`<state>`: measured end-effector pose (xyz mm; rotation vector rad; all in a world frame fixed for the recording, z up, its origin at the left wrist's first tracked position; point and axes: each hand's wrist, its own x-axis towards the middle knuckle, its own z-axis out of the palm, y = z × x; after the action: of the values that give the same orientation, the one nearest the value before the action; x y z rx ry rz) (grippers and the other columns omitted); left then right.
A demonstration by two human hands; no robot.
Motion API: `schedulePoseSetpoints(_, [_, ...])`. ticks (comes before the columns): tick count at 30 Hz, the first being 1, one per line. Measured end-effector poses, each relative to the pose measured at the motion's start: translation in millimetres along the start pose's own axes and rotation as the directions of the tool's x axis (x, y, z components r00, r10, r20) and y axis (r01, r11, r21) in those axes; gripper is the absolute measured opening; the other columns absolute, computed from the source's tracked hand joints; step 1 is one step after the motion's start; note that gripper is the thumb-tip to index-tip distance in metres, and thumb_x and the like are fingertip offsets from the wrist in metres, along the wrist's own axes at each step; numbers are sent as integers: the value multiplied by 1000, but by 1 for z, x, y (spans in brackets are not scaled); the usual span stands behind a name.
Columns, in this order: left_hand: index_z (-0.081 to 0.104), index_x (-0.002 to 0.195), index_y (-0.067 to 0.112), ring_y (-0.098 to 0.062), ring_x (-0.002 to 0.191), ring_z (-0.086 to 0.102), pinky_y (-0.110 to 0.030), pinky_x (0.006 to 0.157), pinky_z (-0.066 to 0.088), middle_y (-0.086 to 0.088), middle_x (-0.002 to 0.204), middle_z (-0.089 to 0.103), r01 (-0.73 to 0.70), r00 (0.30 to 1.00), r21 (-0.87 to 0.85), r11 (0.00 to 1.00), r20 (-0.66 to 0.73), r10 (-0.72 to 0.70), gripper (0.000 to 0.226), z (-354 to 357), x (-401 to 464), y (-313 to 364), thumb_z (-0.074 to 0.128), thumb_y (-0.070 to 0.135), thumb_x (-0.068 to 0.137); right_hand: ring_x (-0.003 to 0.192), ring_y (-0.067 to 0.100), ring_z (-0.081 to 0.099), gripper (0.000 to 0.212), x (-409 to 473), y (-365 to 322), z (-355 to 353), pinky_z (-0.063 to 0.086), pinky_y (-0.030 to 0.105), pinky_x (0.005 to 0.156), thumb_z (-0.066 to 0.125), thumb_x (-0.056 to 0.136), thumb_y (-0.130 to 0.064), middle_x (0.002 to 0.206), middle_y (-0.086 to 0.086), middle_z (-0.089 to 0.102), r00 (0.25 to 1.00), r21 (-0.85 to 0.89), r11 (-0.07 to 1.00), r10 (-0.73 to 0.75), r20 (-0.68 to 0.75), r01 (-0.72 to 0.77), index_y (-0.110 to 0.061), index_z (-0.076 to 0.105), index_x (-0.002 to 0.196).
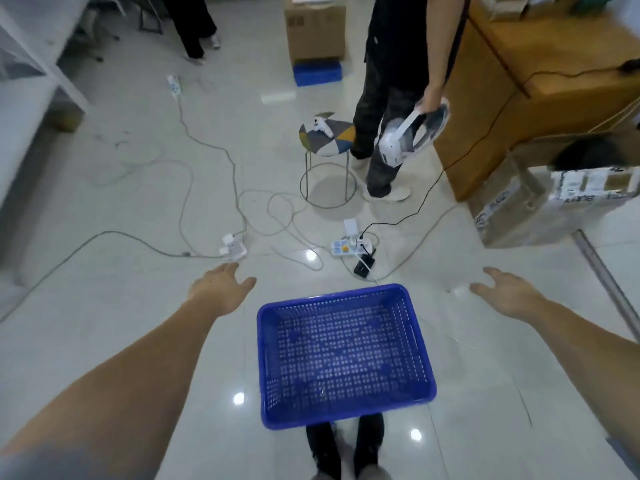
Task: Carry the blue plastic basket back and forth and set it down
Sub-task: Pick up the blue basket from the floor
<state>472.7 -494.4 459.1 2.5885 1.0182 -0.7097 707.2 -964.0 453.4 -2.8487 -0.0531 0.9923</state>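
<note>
Left hand (221, 289) open, fingers spread, empty, held left of and apart from the blue plastic basket (343, 355). Basket sits on the tiled floor (104, 306) between both forearms, just ahead of the person's feet, nothing in it. Beyond its far rim: power strip (349, 245) with tangled cables, stool (327, 140), a standing person holding a white headset (412, 133). Right hand (505, 289) open, empty, right of basket, not touching.
</note>
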Motion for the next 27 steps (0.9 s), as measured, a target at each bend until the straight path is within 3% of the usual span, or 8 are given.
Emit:
schedulePoseSetpoints(3, [29,156,24,-29,143,38,-48,114,35,-2,163,29,58,996,18,998,72,-59,75,55,24,-4,34,66,95,141,36,39,75,49,0,48,32,41,114,50,95,-56,160,14,34,996,-42,999,4,88,0,-20,27,157])
schedulePoseSetpoints(10, [29,156,23,-29,142,40,-49,113,36,-2,162,32,112,970,33,993,214,-116,74,194,93,-11,34,66,95,142,34,39,73,157,18,172,34,45,113,48,95,-56,160,12,35,973,-109,993,-17,230,43,-21,28,157])
schedulePoseSetpoints(15, [34,153,24,-29,136,45,-49,108,39,-1,156,40,134,955,6,991,267,-131,71,297,135,-22,34,65,95,139,35,43,74,221,37,265,38,48,111,46,95,-58,157,14,39,960,-99,995,12,278,16,-20,29,156])
schedulePoseSetpoints(19, [25,155,22,-32,138,43,-53,108,40,-3,161,29,208,937,-36,977,296,-189,78,374,163,-43,37,66,91,134,40,47,76,258,48,327,39,45,107,51,96,-49,152,21,45,957,-37,998,65,281,-57,-10,25,157])
schedulePoseSetpoints(24, [19,150,16,-39,126,52,-58,102,44,-11,152,40,454,873,-241,858,314,-374,80,459,194,-70,57,48,88,117,43,58,68,287,62,383,45,43,90,59,97,-31,135,26,57,959,68,982,159,234,-179,1,29,149])
schedulePoseSetpoints(27, [20,149,17,-42,120,55,-58,101,45,-15,146,44,519,851,-368,772,306,-426,72,495,206,-76,58,39,91,113,44,59,64,299,71,410,47,45,90,60,96,-28,132,26,58,955,134,961,210,209,-241,-2,31,147])
